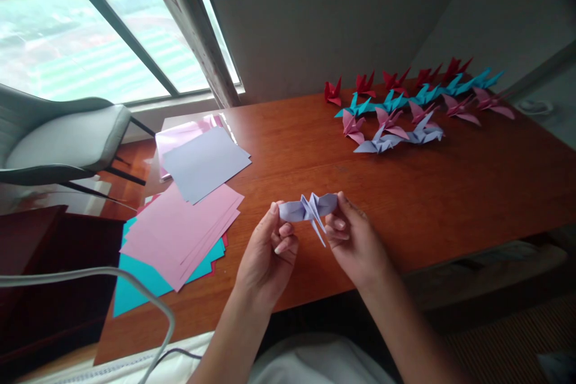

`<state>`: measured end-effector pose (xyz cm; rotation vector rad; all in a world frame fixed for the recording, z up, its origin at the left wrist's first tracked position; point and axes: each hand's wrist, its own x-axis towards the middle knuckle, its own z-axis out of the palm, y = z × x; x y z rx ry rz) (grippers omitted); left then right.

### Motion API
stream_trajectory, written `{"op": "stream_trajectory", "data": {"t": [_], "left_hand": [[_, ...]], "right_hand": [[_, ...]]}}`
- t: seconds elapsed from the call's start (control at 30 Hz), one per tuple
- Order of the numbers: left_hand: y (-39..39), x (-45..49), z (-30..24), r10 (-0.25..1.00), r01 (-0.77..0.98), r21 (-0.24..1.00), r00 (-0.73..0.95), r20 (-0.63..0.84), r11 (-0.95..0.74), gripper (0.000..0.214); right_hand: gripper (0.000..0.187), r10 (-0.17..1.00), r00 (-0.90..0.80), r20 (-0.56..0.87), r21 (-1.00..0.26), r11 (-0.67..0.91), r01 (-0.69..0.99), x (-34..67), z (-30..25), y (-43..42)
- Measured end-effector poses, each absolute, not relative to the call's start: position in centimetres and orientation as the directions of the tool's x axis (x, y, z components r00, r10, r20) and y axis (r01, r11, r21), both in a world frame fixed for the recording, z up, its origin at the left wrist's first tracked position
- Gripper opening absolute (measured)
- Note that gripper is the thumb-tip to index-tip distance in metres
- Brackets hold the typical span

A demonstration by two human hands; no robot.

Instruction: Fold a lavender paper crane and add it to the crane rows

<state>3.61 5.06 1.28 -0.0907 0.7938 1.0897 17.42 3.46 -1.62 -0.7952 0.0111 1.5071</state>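
A lavender origami crane (309, 209) is stretched between my two hands above the near part of the table, its wings spread sideways and its thin points hanging toward me. My left hand (269, 247) pinches the tip of one wing between thumb and fingers. At the other wing tip, my right hand (355, 239) has the same kind of pinch. Two finished lavender cranes (382, 141) stand on the table beyond, in front of rows of pink cranes (393, 123), blue cranes (425, 95) and red cranes (396, 80).
On the left of the wooden table (288, 150) lie fanned stacks of lavender paper (204, 165), pink paper (180, 234) and blue paper (144, 288). A shiny pink packet (180, 135) lies under the lavender sheets. A pale cable (135, 282) arches at the lower left, and a chair (67, 138) stands by the window.
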Motion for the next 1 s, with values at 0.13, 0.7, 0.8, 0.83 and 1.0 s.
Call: {"op": "stream_trajectory", "data": {"t": [0.13,0.7,0.8,0.83,1.0], "left_hand": [[5.2,3.1,1.3,0.731,-0.801,0.280,0.262,-0.631,0.529,0.019],[5.1,1.4,0.3,0.974,-0.239,0.944,0.074,-0.216,0.227,0.031],[5.4,0.5,0.8,0.984,0.124,0.992,0.168,-0.059,0.039,0.015],[5.5,0.4,1.0,0.977,0.210,0.978,0.210,-0.029,-0.016,0.011],[6.1,0.4,1.3,0.909,0.239,0.970,0.393,-0.138,0.044,0.020]], "right_hand": [[0.026,0.860,-0.089,-0.503,-0.226,-0.231,-0.947,17.8,-1.6,3.2],[0.022,0.877,0.218,-0.427,-0.670,-0.146,-0.728,18.4,-1.4,2.5],[0.025,0.895,0.235,-0.378,-0.744,-0.143,-0.652,18.6,-1.2,2.5],[0.025,0.900,0.229,-0.370,-0.758,-0.150,-0.635,18.6,-1.1,2.5],[0.022,0.941,0.183,-0.286,-0.854,-0.164,-0.493,19.4,-1.3,2.5]]}}
